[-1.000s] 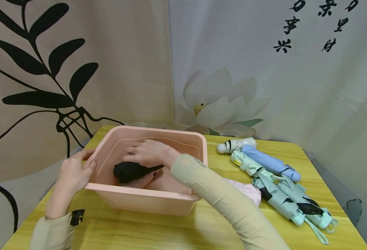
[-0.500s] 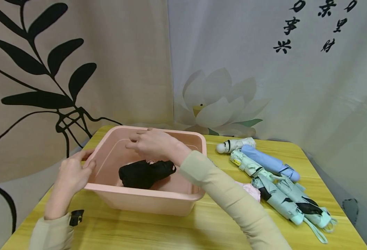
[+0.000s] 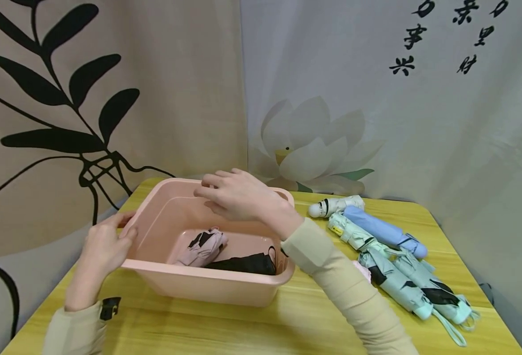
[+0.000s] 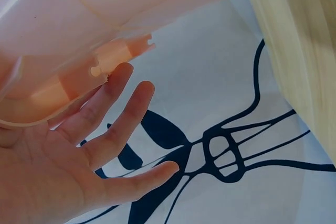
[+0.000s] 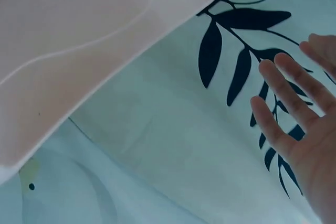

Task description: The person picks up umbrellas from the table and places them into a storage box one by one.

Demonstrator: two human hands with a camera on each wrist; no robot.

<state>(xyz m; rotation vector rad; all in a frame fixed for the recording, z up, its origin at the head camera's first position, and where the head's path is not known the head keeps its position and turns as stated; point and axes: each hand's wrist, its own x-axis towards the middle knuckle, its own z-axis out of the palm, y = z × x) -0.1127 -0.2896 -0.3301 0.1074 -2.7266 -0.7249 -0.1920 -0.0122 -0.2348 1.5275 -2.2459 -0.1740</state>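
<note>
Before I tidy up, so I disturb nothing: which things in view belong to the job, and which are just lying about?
Belong:
pink bin
lilac umbrella inside
black umbrella inside
probably the folded umbrellas at right

Just surroundings:
yellow table
printed curtain

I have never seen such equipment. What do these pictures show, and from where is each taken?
There is no machine, only a person's left hand and right hand. The widest view comes from a camera worn on the head; the other two from cameras on each wrist. On the yellow table stands a pink tub with a black umbrella and a pale umbrella inside, both folded. More umbrellas lie at the right: white, blue, greenish and one pink, mostly hidden. The left hand's grip holds the tub's rim; the right hand, above the tub, holds nothing.
</note>
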